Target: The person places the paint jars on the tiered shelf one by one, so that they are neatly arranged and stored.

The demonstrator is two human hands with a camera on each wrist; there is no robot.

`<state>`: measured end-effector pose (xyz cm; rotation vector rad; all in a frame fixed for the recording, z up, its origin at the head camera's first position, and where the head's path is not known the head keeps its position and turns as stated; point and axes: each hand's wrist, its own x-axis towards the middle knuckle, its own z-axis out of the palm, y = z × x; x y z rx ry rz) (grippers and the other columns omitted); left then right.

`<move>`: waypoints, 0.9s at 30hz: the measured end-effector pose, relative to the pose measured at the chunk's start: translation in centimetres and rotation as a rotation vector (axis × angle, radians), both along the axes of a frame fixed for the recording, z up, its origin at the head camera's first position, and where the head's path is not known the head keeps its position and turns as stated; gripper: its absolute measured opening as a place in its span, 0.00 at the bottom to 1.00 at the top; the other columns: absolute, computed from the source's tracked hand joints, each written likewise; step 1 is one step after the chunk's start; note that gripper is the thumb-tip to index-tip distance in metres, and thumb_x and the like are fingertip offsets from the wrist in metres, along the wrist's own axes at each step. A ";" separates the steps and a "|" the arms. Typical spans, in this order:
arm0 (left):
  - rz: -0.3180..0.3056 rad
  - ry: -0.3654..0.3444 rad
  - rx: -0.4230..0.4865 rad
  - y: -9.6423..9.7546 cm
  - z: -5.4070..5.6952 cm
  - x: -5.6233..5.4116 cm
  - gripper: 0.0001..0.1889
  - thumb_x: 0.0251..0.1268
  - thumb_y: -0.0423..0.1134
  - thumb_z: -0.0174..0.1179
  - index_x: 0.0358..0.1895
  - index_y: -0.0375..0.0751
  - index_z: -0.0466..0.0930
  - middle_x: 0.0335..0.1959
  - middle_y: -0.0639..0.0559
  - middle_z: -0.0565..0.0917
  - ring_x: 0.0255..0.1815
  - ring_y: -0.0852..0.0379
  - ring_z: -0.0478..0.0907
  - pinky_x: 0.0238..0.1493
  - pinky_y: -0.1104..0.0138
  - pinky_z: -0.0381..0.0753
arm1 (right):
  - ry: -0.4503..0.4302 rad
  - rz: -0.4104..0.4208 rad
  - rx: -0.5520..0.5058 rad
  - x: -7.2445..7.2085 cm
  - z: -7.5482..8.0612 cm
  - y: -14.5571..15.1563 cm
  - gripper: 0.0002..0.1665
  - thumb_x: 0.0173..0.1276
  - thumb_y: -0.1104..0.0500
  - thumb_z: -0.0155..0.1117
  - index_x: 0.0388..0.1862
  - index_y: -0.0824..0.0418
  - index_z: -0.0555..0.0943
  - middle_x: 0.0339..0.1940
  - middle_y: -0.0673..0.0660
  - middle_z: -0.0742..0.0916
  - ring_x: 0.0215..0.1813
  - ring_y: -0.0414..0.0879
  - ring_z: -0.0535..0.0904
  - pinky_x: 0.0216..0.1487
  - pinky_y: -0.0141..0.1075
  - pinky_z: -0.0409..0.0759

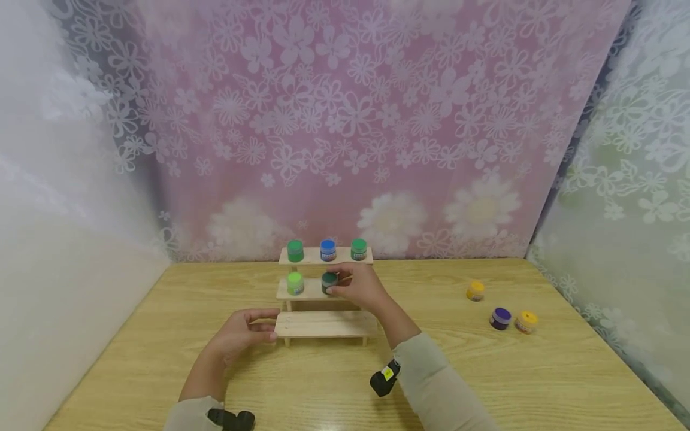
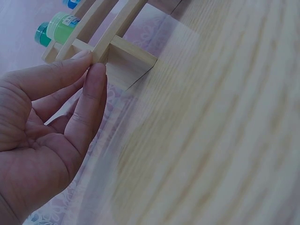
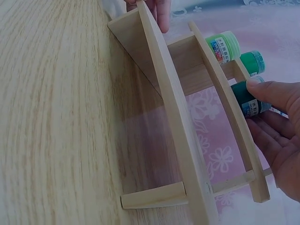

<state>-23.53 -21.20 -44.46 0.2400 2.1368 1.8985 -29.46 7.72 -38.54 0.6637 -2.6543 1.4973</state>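
A small three-tier wooden rack (image 1: 326, 324) stands on the table. My left hand (image 1: 242, 336) pinches the left end of its lowest shelf between thumb and fingers. With thumb and fingertips, my right hand (image 1: 360, 286) grips a dark green paint jar (image 3: 245, 99) at the middle of the second shelf. To the left on that shelf sits a light green paint jar (image 1: 294, 284). Along the top shelf stand a green jar (image 1: 294, 251), a blue jar (image 1: 327, 251) and another green jar (image 1: 358, 249). The lowest shelf carries nothing.
On the right side of the table stand a yellow jar (image 1: 475, 291), a purple jar (image 1: 500, 319) and a second yellow jar (image 1: 526, 322). A pink flowered curtain (image 1: 345, 149) hangs behind the table, close behind the rack.
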 end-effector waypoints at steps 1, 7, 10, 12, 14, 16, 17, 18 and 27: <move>0.001 -0.002 -0.001 0.0 -0.1 0.0 0.33 0.56 0.31 0.71 0.66 0.28 0.70 0.55 0.37 0.80 0.51 0.49 0.81 0.49 0.60 0.82 | 0.000 0.004 -0.004 0.1 0.0 0.0 0.24 0.60 0.63 0.74 0.56 0.61 0.83 0.46 0.57 0.85 0.48 0.52 0.84 0.44 0.37 0.84; -0.006 0.005 0.002 -0.1 -0.4 0.0 0.34 0.56 0.32 0.71 0.66 0.28 0.70 0.56 0.36 0.79 0.52 0.48 0.80 0.49 0.59 0.82 | 0.055 0.003 -0.020 0.7 -0.1 0.4 0.24 0.60 0.63 0.74 0.56 0.62 0.82 0.49 0.56 0.84 0.50 0.52 0.82 0.48 0.39 0.83; -0.010 0.004 0.006 -0.1 -0.3 0.0 0.34 0.56 0.32 0.71 0.66 0.27 0.70 0.56 0.36 0.79 0.52 0.48 0.80 0.49 0.59 0.82 | 0.065 -0.028 -0.040 1.1 0.1 0.8 0.23 0.60 0.62 0.74 0.55 0.59 0.83 0.49 0.55 0.84 0.50 0.51 0.81 0.48 0.39 0.83; -0.013 0.005 0.005 0.0 -0.3 0.0 0.34 0.56 0.32 0.71 0.66 0.27 0.70 0.56 0.36 0.79 0.51 0.48 0.81 0.49 0.60 0.83 | 0.055 -0.051 -0.064 1.4 0.2 1.1 0.22 0.60 0.61 0.74 0.55 0.56 0.84 0.50 0.55 0.84 0.50 0.51 0.82 0.47 0.40 0.84; -0.012 0.003 0.005 0.0 -0.3 0.1 0.34 0.56 0.32 0.71 0.66 0.27 0.70 0.56 0.35 0.79 0.51 0.48 0.81 0.48 0.60 0.83 | 0.043 -0.065 -0.093 1.7 0.2 1.3 0.22 0.60 0.61 0.74 0.54 0.54 0.84 0.51 0.55 0.83 0.50 0.51 0.82 0.47 0.40 0.84; -0.010 0.003 0.002 -0.1 -0.3 0.1 0.34 0.56 0.32 0.71 0.66 0.27 0.70 0.56 0.35 0.79 0.51 0.48 0.81 0.48 0.60 0.83 | 0.032 -0.077 -0.123 2.0 0.3 1.6 0.21 0.60 0.61 0.74 0.54 0.54 0.84 0.50 0.54 0.83 0.50 0.52 0.82 0.46 0.40 0.84; -0.012 0.004 0.003 -0.1 -0.2 0.0 0.34 0.56 0.32 0.71 0.66 0.27 0.69 0.56 0.35 0.79 0.52 0.48 0.81 0.48 0.60 0.83 | 0.026 -0.081 -0.138 2.1 0.3 1.7 0.21 0.60 0.61 0.74 0.53 0.53 0.84 0.50 0.54 0.83 0.50 0.53 0.82 0.46 0.41 0.84; -0.011 0.000 0.006 -0.1 -0.3 0.0 0.34 0.56 0.32 0.71 0.66 0.27 0.69 0.56 0.35 0.79 0.52 0.48 0.80 0.49 0.60 0.83 | 0.024 -0.084 -0.149 2.3 0.4 1.9 0.21 0.60 0.62 0.74 0.53 0.53 0.84 0.49 0.54 0.83 0.50 0.53 0.82 0.47 0.41 0.84; -0.040 0.026 0.008 -0.3 -0.4 -0.1 0.34 0.57 0.32 0.70 0.67 0.26 0.68 0.58 0.34 0.78 0.53 0.48 0.80 0.49 0.60 0.82 | 0.084 -0.085 -0.180 3.1 0.6 3.3 0.20 0.59 0.61 0.75 0.52 0.53 0.85 0.49 0.51 0.84 0.51 0.55 0.80 0.49 0.41 0.82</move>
